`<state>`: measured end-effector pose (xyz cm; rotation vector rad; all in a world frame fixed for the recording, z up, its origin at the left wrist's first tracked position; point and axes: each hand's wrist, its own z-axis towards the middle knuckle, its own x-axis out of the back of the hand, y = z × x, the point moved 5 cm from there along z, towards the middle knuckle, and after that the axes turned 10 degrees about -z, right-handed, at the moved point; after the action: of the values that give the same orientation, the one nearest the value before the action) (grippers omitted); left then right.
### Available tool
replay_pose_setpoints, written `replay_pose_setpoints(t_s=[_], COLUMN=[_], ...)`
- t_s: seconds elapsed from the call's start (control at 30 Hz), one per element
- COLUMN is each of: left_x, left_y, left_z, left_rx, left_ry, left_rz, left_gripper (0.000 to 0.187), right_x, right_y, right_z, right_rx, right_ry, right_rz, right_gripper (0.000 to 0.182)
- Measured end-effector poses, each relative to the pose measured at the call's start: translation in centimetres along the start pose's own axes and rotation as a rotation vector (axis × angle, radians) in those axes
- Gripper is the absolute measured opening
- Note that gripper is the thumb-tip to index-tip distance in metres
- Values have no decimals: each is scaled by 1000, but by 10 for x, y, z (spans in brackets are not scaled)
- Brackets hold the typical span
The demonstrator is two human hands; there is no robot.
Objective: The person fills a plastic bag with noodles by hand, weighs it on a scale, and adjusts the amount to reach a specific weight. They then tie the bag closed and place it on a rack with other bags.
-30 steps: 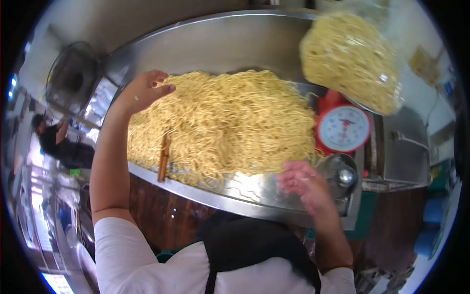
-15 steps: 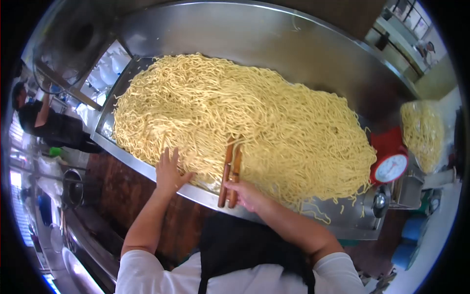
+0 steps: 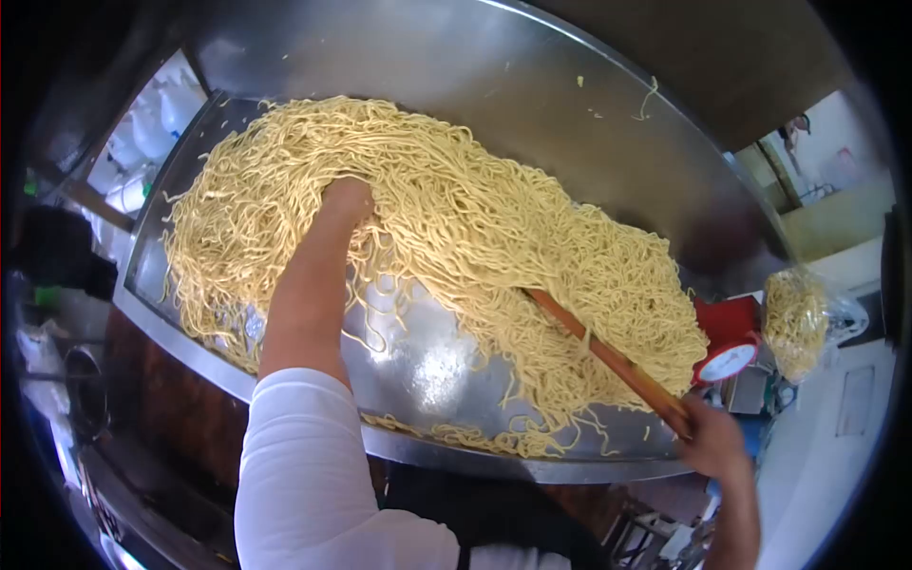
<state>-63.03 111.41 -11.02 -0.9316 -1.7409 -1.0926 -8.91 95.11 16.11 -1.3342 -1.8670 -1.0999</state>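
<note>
over the head feed i have my left hand [image 3: 350, 199] sunk in the heap of yellow noodles [image 3: 465, 204], its fingers buried, so i cannot tell whether they are spread or pressed together. my right hand [image 3: 714, 439] is wrapped around the near end of the wooden sticks [image 3: 622, 366], whose far end reaches into the same heap, lying along the steel trough [image 3: 437, 366]. beyond the trough's right end i see a red dial scale [image 3: 727, 328] and, just beside it, a plastic bag of noodles [image 3: 796, 318].

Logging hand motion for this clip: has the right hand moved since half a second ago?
Yes: the right hand has moved rightward along the metal tray's front rim, toward the red scale.
</note>
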Motion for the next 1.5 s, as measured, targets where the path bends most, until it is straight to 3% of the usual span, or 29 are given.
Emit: replay_pose_setpoints(t_s=[0.03, 0.1, 0.17, 0.2, 0.27, 0.3, 0.43, 0.5, 0.57, 0.63, 0.67, 0.73, 0.77, 0.8, 0.87, 0.93, 1.0, 1.03, 1.07, 1.1, 1.13, 1.2, 1.23, 1.3, 1.33, 1.4, 1.43, 1.5], left_x=[5, -1, -15, -33, -37, -47, -42, -1, 16, 33, 51, 96, 113, 117, 87, 43, -21, -69, -119, -143, -158, -165, -171, -180, -181, -127, -114, -30], left_y=[11, 32, 58, 63, 76, 69, 1, -30, -65, -65, -38, 37, 87, 132, 206, 282, 347, 374, 394, 415, 433, 451, 448, 445, 436, 417, 412, 447], left_z=[1, -12, -61, -80, -135, -147, -131, -132, -122, -101, -92, -89, -94, -95, -76, -64, -55, -62, -81, -114, -143, -194, -201, -190, -159, -120, -102, -138], left_rx=[-13, -126, -260, -299, -428, -416, 108, 40, -21, -174, -211, -240, -359, -375, -657, -727, -691, -668, -758, -736, -839, -882, -875, -802, -860, -528, -579, -450], left_ry=[1, -185, -13, -136, -276, -284, -458, -172, -365, -630, -633, -462, -297, -328, -295, -458, -408, -567, -563, -811, -639, -972, -968, -711, -547, -645, -595, -453], left_rz=[-1, 50, -91, -163, -199, -196, -163, -229, -216, 109, 120, 21, -186, -208, -352, -461, -324, -259, -301, -282, -320, -251, -241, -167, -159, 74, 248, 453], left_gripper=[21, 27, 43, 60, 65, 60, 71, 66, 56, 46, 46, 50, 49, 55, 63, 73, 80, 89, 92, 86, 72, 65, 65, 66, 54, 60, 64, 70], right_x=[25, 46, 47, 42, 24, 33, 104, 105, 73, 31, 11, -25, -41, -52, -43, -26, -10, -11, -13, -13, -17, -42, -61, -98, -110, -127, -131, -150], right_y=[6, 7, 5, -1, -29, -49, -183, -240, -252, -231, -209, -158, -129, -100, -44, 1, 36, 49, 67, 85, 97, 123, 130, 140, 135, 142, 152, 200], right_z=[-24, -45, -47, -34, 28, 60, 145, 150, 126, 101, 89, 59, 43, 28, -17, -65, -110, -129, -149, -162, -164, -159, -141, -97, -78, -64, -67, -81], right_rx=[32, -29, -33, -33, 21, 57, 314, 391, 410, 442, 388, 338, 342, 348, 258, 151, -143, -168, -297, -418, -426, -558, -486, -383, -343, -256, -192, -83], right_ry=[92, 63, 97, 90, -43, 38, 269, 258, 223, 124, 15, -144, -181, -210, -154, -96, -136, -139, -81, -20, -12, -92, -93, -73, -61, -71, -76, 6], right_rz=[3, -53, -35, -30, -140, -139, -189, -101, 43, 170, 203, 242, 287, 331, 379, 347, 289, 295, 209, 116, 118, 43, 63, 105, 126, 161, 185, 267], right_gripper=[18, 18, 18, 18, 25, 17, 17, 28, 24, 22, 25, 29, 31, 33, 37, 41, 39, 39, 36, 34, 34, 30, 29, 28, 29, 39, 45, 49])
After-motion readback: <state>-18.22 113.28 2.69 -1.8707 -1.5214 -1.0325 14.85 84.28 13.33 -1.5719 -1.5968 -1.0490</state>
